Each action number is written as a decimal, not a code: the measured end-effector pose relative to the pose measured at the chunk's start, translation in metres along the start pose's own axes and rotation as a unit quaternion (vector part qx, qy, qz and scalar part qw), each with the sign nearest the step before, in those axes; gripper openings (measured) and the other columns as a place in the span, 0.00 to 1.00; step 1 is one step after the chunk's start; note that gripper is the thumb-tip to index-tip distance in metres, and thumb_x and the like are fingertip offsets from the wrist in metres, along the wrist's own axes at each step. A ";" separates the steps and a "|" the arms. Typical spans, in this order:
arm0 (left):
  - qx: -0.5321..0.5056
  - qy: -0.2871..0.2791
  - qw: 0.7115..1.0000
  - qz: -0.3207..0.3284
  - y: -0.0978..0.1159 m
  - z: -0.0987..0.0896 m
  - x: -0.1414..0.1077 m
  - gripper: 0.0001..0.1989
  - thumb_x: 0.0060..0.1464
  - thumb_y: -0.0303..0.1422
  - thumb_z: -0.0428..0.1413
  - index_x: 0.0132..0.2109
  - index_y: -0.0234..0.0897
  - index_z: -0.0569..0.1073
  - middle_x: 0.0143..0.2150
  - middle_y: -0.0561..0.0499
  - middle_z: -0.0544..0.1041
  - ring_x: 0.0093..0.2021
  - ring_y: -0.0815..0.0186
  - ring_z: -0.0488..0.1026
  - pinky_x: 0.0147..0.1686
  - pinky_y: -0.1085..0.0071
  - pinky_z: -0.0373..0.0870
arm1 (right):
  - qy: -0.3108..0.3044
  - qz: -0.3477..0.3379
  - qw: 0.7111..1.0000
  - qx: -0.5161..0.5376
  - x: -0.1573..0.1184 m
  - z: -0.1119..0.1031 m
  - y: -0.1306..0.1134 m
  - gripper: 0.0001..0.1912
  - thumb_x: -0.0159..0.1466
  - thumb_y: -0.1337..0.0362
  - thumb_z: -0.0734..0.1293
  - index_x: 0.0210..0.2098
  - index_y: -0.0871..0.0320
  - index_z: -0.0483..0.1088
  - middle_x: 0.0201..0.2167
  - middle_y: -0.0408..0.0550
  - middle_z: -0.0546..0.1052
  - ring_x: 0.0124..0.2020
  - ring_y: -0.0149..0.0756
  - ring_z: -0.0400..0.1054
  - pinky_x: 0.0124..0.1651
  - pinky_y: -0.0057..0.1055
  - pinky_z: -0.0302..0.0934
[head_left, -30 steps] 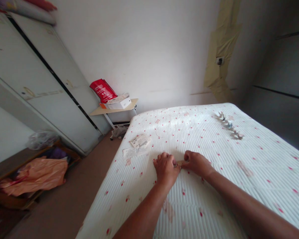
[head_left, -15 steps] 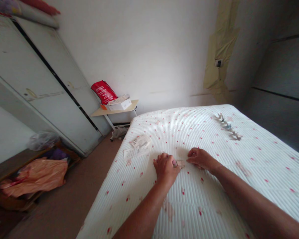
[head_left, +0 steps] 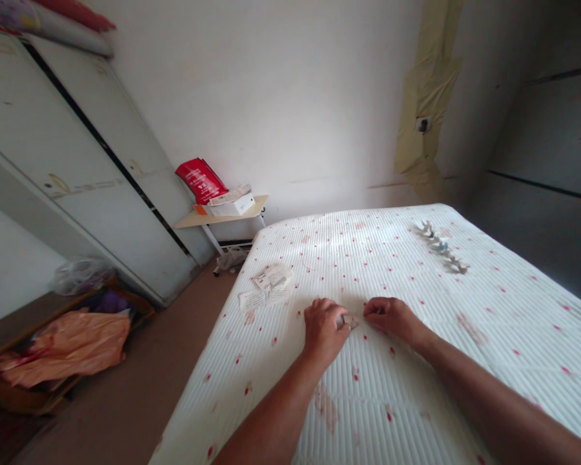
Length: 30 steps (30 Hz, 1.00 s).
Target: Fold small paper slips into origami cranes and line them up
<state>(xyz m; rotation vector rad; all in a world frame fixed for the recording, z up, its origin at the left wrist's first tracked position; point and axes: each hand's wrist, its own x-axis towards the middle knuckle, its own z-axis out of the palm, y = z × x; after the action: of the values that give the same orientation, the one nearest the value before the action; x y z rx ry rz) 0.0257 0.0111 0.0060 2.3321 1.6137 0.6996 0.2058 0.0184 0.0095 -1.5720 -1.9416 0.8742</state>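
My left hand [head_left: 323,328] rests low over the bed, its fingers curled round a small piece of folded paper [head_left: 350,321] that sticks out past the thumb. Just to the right, my right hand [head_left: 391,316] is closed in a pinch, a short gap away from that paper; whatever lies between its fingertips, if anything, is hidden. Beyond my left hand, flat sheets of printed paper [head_left: 274,279] lie on the quilted cover. Farther off on the right stands a row of several small folded paper figures [head_left: 440,247].
The bed [head_left: 397,400] has a white ribbed cover with red dots. A small table [head_left: 193,220] behind it holds a white box [head_left: 239,205] and a red bag [head_left: 201,181]. Cabinets [head_left: 77,148] stand left, above a low shelf with an orange plastic bag [head_left: 72,342].
My right hand has dropped slightly toward the cover and its fingers have drawn closer together. The left hand has shifted a little and turned, still holding the folded paper.
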 end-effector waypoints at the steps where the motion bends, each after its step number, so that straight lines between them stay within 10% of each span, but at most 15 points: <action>1: -0.004 0.001 1.000 0.011 -0.001 0.001 0.000 0.10 0.44 0.29 0.58 0.37 0.42 0.73 0.38 0.52 0.72 0.45 0.62 0.65 0.46 0.66 0.57 | -0.003 -0.047 0.999 -0.020 -0.005 -0.001 -0.001 0.08 0.54 0.71 0.60 0.24 0.57 0.70 0.24 0.43 0.72 0.27 0.31 0.65 0.31 0.25 0.55; 11: -0.060 0.031 0.996 0.050 -0.002 0.009 -0.005 0.11 0.46 0.24 0.54 0.38 0.40 0.72 0.35 0.52 0.74 0.38 0.64 0.67 0.42 0.67 0.62 | -0.005 -0.080 0.965 -0.249 -0.023 0.009 -0.024 0.16 0.58 0.72 0.60 0.39 0.49 0.73 0.35 0.45 0.70 0.39 0.35 0.67 0.33 0.25 0.57; 30: -0.138 0.027 0.981 0.134 -0.024 0.001 -0.001 0.10 0.42 0.18 0.54 0.29 0.37 0.73 0.32 0.52 0.75 0.37 0.66 0.68 0.40 0.69 0.65 | 0.011 -0.116 0.957 -0.266 -0.024 0.008 -0.020 0.11 0.58 0.72 0.60 0.34 0.53 0.72 0.33 0.45 0.70 0.35 0.32 0.67 0.28 0.22 0.55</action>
<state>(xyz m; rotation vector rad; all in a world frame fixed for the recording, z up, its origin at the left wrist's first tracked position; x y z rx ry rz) 0.0063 0.0189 -0.0058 2.3592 1.1424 0.9804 0.1916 -0.0088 0.0193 -1.5632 -2.4171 0.2410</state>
